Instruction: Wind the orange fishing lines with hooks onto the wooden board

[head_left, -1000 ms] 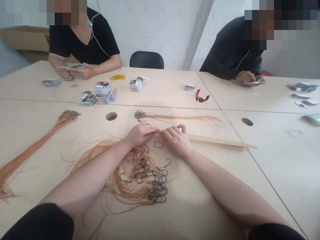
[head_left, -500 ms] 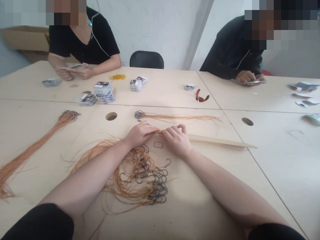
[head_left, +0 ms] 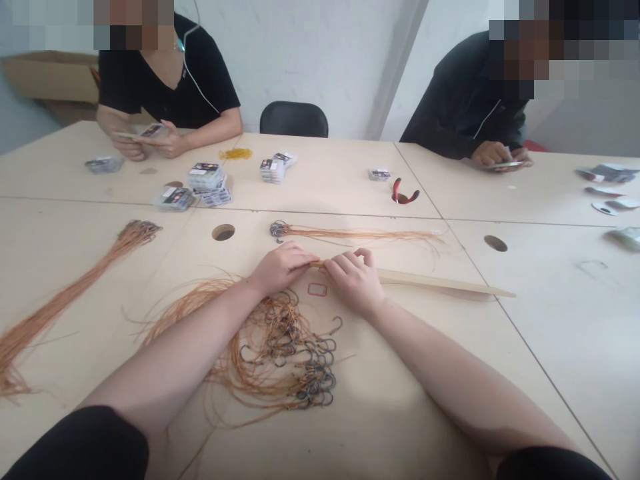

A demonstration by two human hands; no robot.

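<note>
My left hand (head_left: 284,268) pinches the left end of a long, flat, pale yellow strip (head_left: 445,284). Beside it, my right hand (head_left: 354,279) has its fingers closed on the same strip, a short gap from the left fingertips. The strip tapers to the right and lies low over the table; what exactly it is made of, I cannot tell. Under and beside my left forearm spreads a tangled pile of fish hooks (head_left: 316,381) tied to orange lines. Just beyond my hands lies a straight bundle of orange lines (head_left: 350,233) with hooks at its left end.
Another orange hook bundle (head_left: 95,273) lies at the left. Small packets (head_left: 205,177) are stacked farther back, near yellow bands (head_left: 236,154). Red-handled pliers (head_left: 404,192) stick out of a table hole. A small red-edged label (head_left: 317,289) lies below my hands. Two people sit opposite.
The person at the back left has tilted the packet in their hands, so more of its printed side shows. My own hands and the strip look unmoved.
</note>
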